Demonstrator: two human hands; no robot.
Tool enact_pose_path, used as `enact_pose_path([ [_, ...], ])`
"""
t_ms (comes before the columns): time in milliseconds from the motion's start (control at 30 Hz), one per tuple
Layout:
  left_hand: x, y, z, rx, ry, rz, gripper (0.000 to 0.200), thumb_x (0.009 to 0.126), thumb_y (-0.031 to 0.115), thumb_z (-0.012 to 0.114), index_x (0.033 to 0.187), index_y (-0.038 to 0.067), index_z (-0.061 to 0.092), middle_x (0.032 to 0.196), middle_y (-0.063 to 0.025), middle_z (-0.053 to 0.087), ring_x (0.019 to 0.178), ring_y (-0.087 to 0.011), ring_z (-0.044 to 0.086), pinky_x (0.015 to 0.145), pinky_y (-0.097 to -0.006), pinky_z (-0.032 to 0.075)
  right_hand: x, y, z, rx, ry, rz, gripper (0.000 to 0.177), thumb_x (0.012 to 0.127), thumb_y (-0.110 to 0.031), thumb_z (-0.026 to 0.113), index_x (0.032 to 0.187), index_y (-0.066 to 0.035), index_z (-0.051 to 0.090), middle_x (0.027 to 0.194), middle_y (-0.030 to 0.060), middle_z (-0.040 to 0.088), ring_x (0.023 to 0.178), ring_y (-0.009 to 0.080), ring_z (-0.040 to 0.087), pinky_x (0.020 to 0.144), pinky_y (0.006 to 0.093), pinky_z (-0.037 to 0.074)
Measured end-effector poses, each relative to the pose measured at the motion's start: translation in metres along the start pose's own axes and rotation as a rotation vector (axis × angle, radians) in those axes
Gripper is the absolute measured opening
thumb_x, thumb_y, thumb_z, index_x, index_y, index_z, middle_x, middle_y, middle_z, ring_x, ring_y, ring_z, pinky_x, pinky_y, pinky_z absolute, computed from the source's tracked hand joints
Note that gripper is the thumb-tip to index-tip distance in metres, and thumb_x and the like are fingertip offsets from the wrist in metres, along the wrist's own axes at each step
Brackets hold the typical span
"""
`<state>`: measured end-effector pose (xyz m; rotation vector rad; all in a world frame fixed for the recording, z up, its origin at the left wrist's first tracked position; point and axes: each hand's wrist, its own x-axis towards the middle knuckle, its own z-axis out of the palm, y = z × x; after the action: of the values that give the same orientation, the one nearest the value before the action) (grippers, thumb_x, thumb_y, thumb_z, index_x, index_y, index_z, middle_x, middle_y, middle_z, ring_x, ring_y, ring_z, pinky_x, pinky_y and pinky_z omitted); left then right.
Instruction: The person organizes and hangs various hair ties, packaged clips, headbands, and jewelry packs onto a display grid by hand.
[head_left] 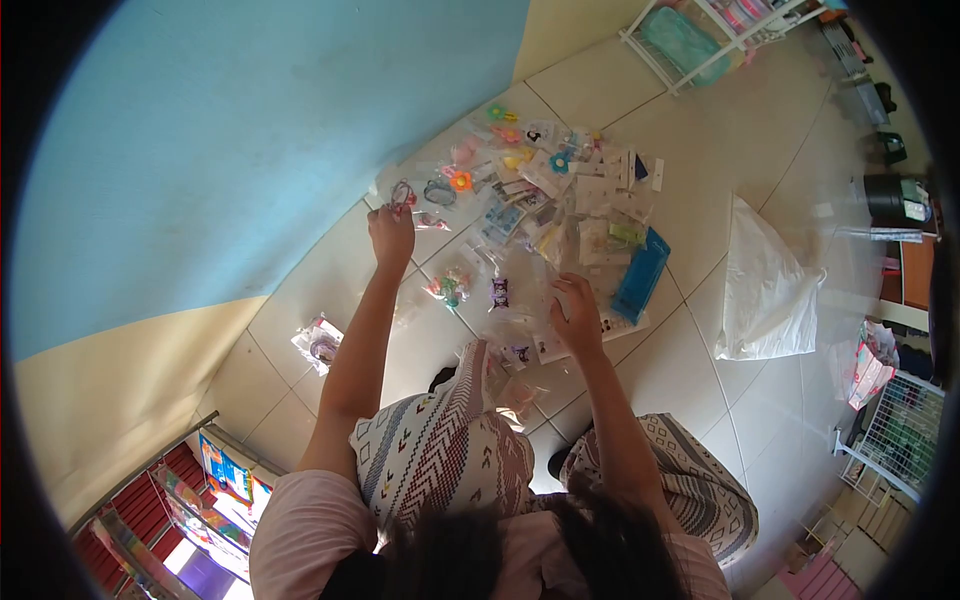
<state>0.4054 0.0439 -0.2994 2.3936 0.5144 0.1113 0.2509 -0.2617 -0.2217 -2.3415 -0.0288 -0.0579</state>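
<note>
My left hand (pixel 391 238) reaches toward the wall. Its fingers close on a small clear packet (pixel 402 194) that looks like it holds a dark hair tie with a red piece. My right hand (pixel 576 314) hovers over the near side of the pile, fingers apart and holding nothing. Between the hands lie a dark purple packaged figure (pixel 500 292) and a bag of colourful small pieces (pixel 450 287). Farther out are an orange flower piece (pixel 460 181), a blue flower piece (pixel 560 162) and a grey hair tie (pixel 439 193). A flat blue packet (pixel 641 275) rests right of my right hand.
Several clear packets with white cards (pixel 594 194) spread over the tiled floor. A white plastic bag (pixel 765 285) lies at the right. Another packet (pixel 321 344) sits left of my left forearm. A blue wall (pixel 250 150) borders the left; a white wire rack (pixel 690 45) stands at the back.
</note>
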Motion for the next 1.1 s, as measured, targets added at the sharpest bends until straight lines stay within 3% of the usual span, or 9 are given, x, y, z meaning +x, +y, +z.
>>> enact_pose_path([
  [100,0.005,-0.010,0.010,-0.317,-0.140,-0.264,0.032,0.085,0.028,0.061,0.096,-0.001,0.061,0.103,-0.0191,0.059,0.095,-0.0298,0.058,0.082,-0.0396,0.044,0.004,-0.005,0.003,-0.043,0.044,-0.061,0.029,0.076,-0.004,0.060,0.105,-0.006,0.059,0.117,0.0131,0.053,0.106,0.0328,0.053,0.089,0.0407,0.045],
  [300,-0.014,0.014,-0.012,-0.791,-0.237,-0.174,0.027,0.087,0.025,0.059,0.104,0.004,0.060,0.094,-0.0021,0.063,0.089,-0.0107,0.054,0.080,-0.0261,0.039,0.066,-0.057,0.048,-0.086,-0.109,-0.446,0.035,0.072,-0.005,0.062,0.106,-0.008,0.060,0.118,0.0127,0.053,0.113,0.0320,0.049,0.094,0.0421,0.040],
  [400,-0.021,0.020,-0.027,-0.944,-0.147,-0.162,0.025,0.090,0.017,0.058,0.106,-0.002,0.058,0.100,-0.0050,0.062,0.093,-0.0129,0.056,0.085,-0.0261,0.041,0.108,-0.080,0.084,-0.254,-0.107,-0.503,0.035,0.075,-0.012,0.063,0.110,-0.011,0.060,0.128,0.0129,0.049,0.124,0.0308,0.041,0.102,0.0494,0.032],
  [600,-0.030,-0.004,-0.037,-0.961,-0.321,-0.015,0.032,0.085,0.019,0.058,0.113,0.004,0.059,0.105,-0.0034,0.062,0.100,-0.0123,0.055,0.091,-0.0298,0.039,0.156,-0.070,0.118,-0.647,-0.207,-0.468,0.033,0.079,-0.019,0.062,0.112,-0.014,0.061,0.130,0.0105,0.050,0.127,0.0289,0.041,0.107,0.0606,0.020],
  [700,-0.028,-0.018,-0.048,-0.603,-0.465,0.308,0.034,0.080,0.014,0.061,0.112,0.004,0.061,0.115,-0.0061,0.059,0.109,-0.0176,0.053,0.099,-0.0342,0.036,0.161,-0.065,0.114,-0.655,-0.192,-0.493,0.027,0.078,-0.017,0.064,0.105,-0.015,0.065,0.123,0.0065,0.056,0.125,0.0253,0.044,0.108,0.0598,0.019],
  [733,-0.030,-0.020,-0.050,-0.476,-0.389,0.402,0.029,0.071,0.009,0.064,0.100,0.003,0.066,0.125,-0.0104,0.053,0.116,-0.0259,0.049,0.103,-0.0378,0.033,0.159,-0.062,0.114,-0.615,-0.135,-0.501,0.025,0.077,-0.017,0.064,0.102,-0.015,0.066,0.120,0.0052,0.057,0.124,0.0238,0.045,0.108,0.0597,0.018],
  [867,-0.023,0.001,-0.064,-0.198,-0.454,0.622,0.016,0.067,0.009,0.066,0.081,0.003,0.068,0.135,-0.0140,0.046,0.125,-0.0336,0.041,0.105,-0.0425,0.031,0.153,-0.052,0.113,-0.547,-0.144,-0.528,0.023,0.074,-0.015,0.067,0.097,-0.014,0.067,0.111,0.0029,0.061,0.117,0.0187,0.050,0.109,0.0579,0.018],
  [967,-0.014,0.017,-0.065,-0.047,-0.477,0.725,0.013,0.068,0.013,0.067,0.076,0.003,0.068,0.141,-0.0134,0.040,0.132,-0.0341,0.033,0.107,-0.0442,0.030,0.149,-0.059,0.100,-0.285,-0.187,-0.358,0.015,0.081,-0.018,0.061,0.091,-0.009,0.069,0.096,0.0077,0.065,0.104,0.0202,0.058,0.104,0.0603,0.023],
  [1100,-0.004,0.039,-0.057,0.119,-0.527,0.805,0.010,0.068,0.015,0.067,0.075,0.007,0.067,0.149,-0.0126,0.029,0.137,-0.0348,0.025,0.111,-0.0455,0.025,0.147,-0.059,0.087,0.170,0.111,-0.089,0.018,0.086,-0.020,0.061,0.095,-0.006,0.068,0.089,0.0081,0.066,0.089,0.0196,0.063,0.097,0.0447,0.038],
])
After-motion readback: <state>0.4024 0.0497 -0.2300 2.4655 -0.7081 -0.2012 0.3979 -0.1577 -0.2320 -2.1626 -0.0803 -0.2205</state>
